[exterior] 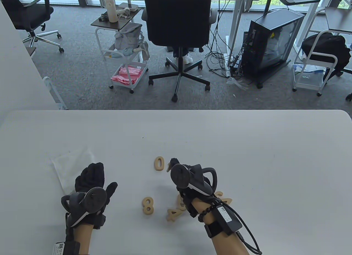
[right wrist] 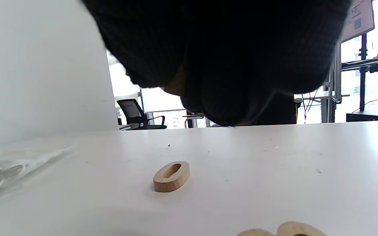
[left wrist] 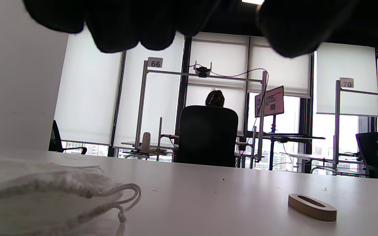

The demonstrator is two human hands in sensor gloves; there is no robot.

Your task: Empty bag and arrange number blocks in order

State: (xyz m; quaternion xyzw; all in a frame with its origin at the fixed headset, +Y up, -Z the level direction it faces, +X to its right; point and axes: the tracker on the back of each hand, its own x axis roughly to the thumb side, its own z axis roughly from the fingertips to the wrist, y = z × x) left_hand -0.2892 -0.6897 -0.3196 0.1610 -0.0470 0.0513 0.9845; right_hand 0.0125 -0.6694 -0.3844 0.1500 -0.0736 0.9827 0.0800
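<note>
- Table view: a white, matte table [exterior: 247, 156] is seen from above, with both gloved hands entering from the near edge.
- A thin, translucent drawstring bag [exterior: 70, 167] is seen lying flat and slack at the left; its woven cord [left wrist: 123, 200] is looped on the surface in the left wrist view.
- The left hand [exterior: 92, 184] is laid over the near edge of the bag, fingers extended and relaxed, nothing gripped.
- Pale wooden number blocks, flat-cut with rounded edges, are scattered on the table: a "0" [exterior: 159, 163] lies alone toward the middle; an "8" [exterior: 148, 205] lies nearer the person; a "4" [exterior: 173, 214] lies just right of the "8", touching a small pile partly hidden under the right wrist.
- The right hand [exterior: 187, 178] is held just right of the "0", fingers curled around a small wooden block [exterior: 168, 166]; only a sliver of it shows, so its digit cannot be read.
- Right wrist view: the "0" [right wrist: 171, 176] is confirmed as an oval ring lying flat, with smooth light grain.
- Room: grey carpet, black office chairs [exterior: 177, 26], a white rolling cart [exterior: 125, 59], a computer tower [exterior: 271, 43] and roller-blind windows are noted; a seated person [left wrist: 214, 98] is seen from behind.
</note>
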